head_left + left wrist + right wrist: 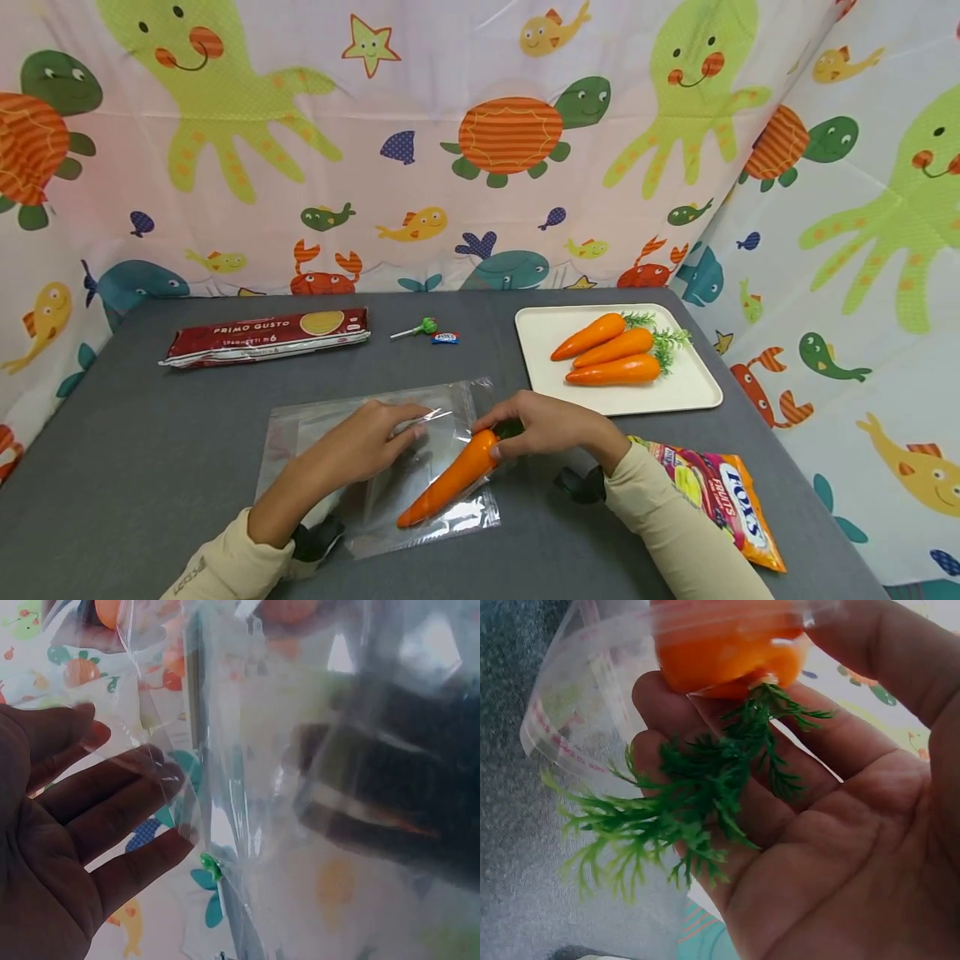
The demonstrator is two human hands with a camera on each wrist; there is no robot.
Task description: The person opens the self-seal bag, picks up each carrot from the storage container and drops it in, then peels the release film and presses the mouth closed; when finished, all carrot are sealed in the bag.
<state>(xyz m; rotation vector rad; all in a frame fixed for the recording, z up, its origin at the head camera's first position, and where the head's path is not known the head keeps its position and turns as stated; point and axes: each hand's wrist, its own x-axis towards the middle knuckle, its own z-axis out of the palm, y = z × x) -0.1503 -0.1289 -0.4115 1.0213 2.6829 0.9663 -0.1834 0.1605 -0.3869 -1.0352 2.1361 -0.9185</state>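
A clear plastic bag (pixel 322 429) lies flat on the grey table (pixel 150 442). An orange toy carrot (pixel 450 479) lies slanted with its tip inside the bag. My right hand (pixel 540 429) grips the carrot's thick end. In the right wrist view the carrot (pixel 720 652) sits in the bag's mouth (pixel 570 697), its green leaves (pixel 682 817) lie across my right hand (pixel 817 825), and the fingers curl round it. My left hand (pixel 375 442) rests on the bag near its opening. In the left wrist view the left hand (pixel 97 817) has fairly straight fingers against the film (pixel 247 750).
A white tray (pixel 705 392) at the back right holds three more carrots (pixel 607 350). A spaghetti pack (pixel 266 335), a green lollipop (pixel 416 329) and a small sweet (pixel 446 337) lie at the back. A colourful candy bag (pixel 720 492) lies by my right forearm. Printed curtains surround the table.
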